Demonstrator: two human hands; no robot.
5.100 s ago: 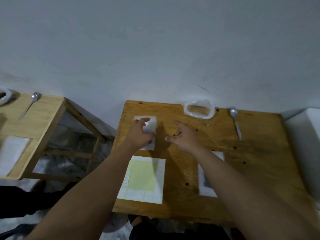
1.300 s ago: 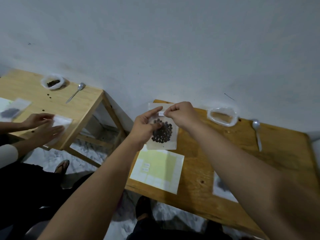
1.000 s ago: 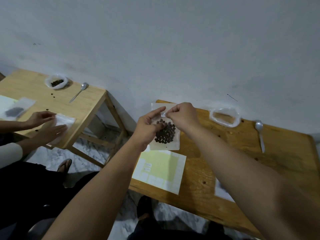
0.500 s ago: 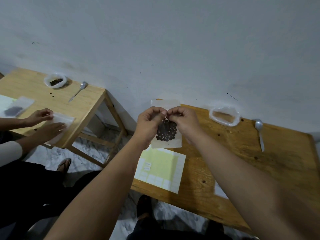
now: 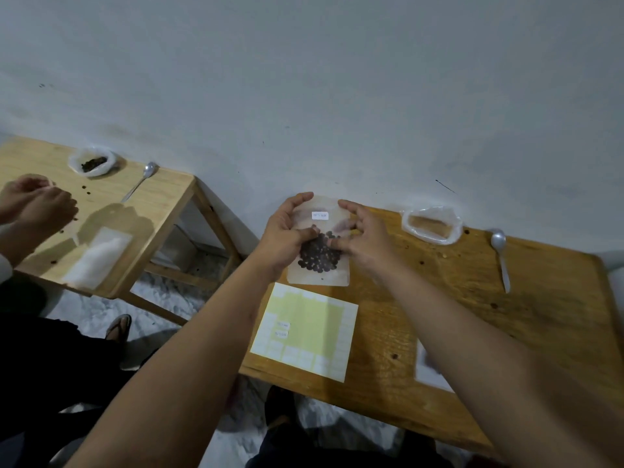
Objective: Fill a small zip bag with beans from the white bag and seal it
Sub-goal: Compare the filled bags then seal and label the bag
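I hold a small translucent zip bag upright above the far left part of my wooden table. Dark beans fill its lower half, and a small white label sits near its top. My left hand grips the bag's left side, thumb across the front. My right hand pinches its right side at mid height. The white bag, rolled open, sits at the table's far edge and looks nearly empty.
A metal spoon lies right of the white bag. A yellow label sheet lies near the table's front left, a flat bag under my right forearm. At a second table on the left, another person's hands work.
The bag was lifted off the table and a label was stuck near its top. My hands have since slid down from the top edge to its sides. The neighbour's hands left their bag.
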